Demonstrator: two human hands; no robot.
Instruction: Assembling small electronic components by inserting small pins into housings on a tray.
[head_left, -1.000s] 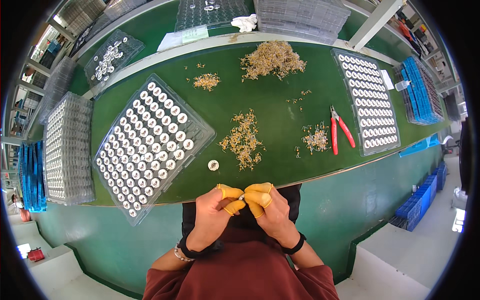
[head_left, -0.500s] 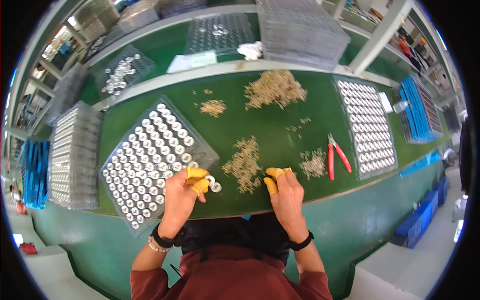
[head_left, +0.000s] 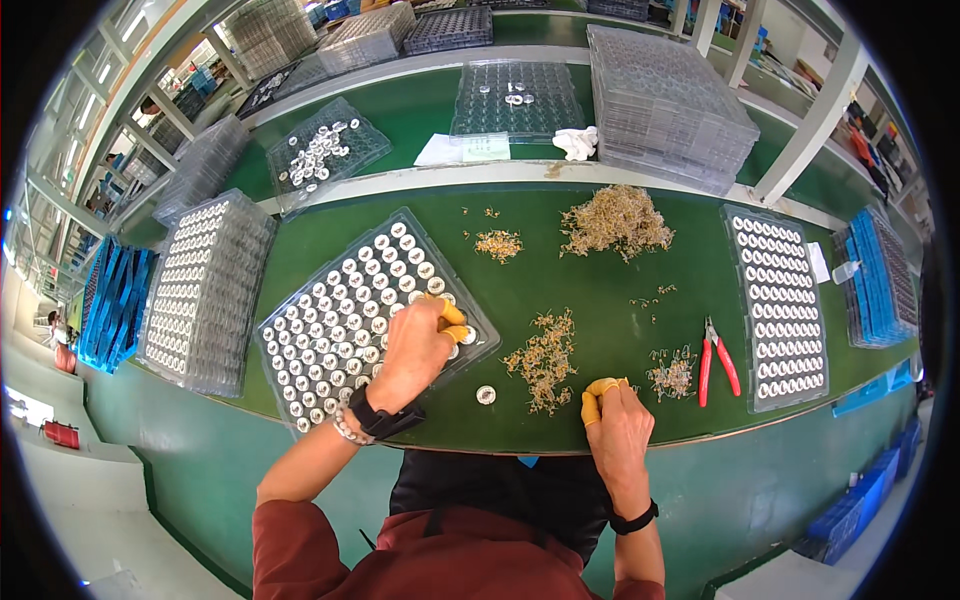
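Fingers of the left hand (head_left: pixel 415 345), capped in yellow rubber tips, pinch together over the near right corner of a clear tray (head_left: pixel 300 375) of small round white parts, which lies tilted on the green bench (head_left: pixel 600 300); whether they grip one of the parts I cannot tell; a black watch sits on that wrist. One loose white ring (head_left: pixel 486 395) lies on the bench just beside the tray's corner. The right hand (head_left: pixel 620 430) rests near the bench's front edge, its yellow-capped fingers curled and close together, just beside a small heap of thin brass-coloured pins (head_left: pixel 543 358); what it holds, if anything, is hidden. Further right lie red-handled cutters (head_left: pixel 716 360), then a second filled tray (head_left: pixel 778 305); a larger pin heap (head_left: pixel 615 220) sits toward the back.
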